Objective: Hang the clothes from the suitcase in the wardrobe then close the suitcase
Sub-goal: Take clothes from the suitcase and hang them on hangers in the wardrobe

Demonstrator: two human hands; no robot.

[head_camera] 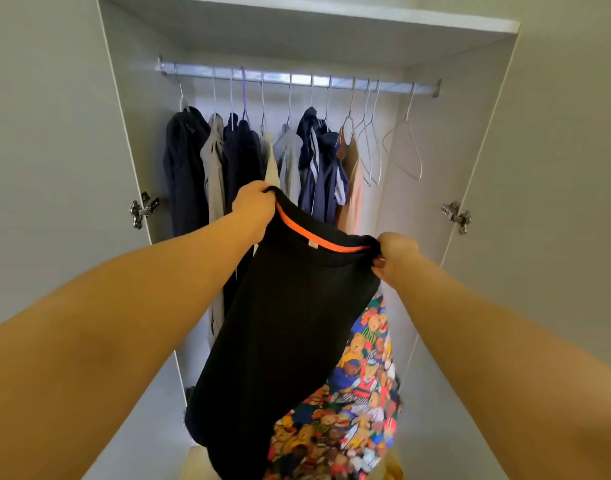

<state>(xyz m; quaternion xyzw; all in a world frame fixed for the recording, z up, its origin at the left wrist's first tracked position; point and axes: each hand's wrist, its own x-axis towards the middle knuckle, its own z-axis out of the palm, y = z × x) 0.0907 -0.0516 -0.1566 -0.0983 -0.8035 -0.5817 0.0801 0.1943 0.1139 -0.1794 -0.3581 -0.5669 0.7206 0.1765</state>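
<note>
Both hands hold the black top (290, 323) by its neckline: the left hand (254, 202) is clamped on one end and the right hand (394, 252) pinches the other, so the orange-trimmed opening is stretched wide, probably to take a hanger. The top hangs before the open wardrobe (435, 202), below the rail (297, 77). Hung clothes (241, 157) fill the rail's left and middle; bare hangers (403, 150) wait at its right end. A bear-print cloth (363, 386) hangs behind the top; what holds it is hidden. The suitcase is out of view
</note>
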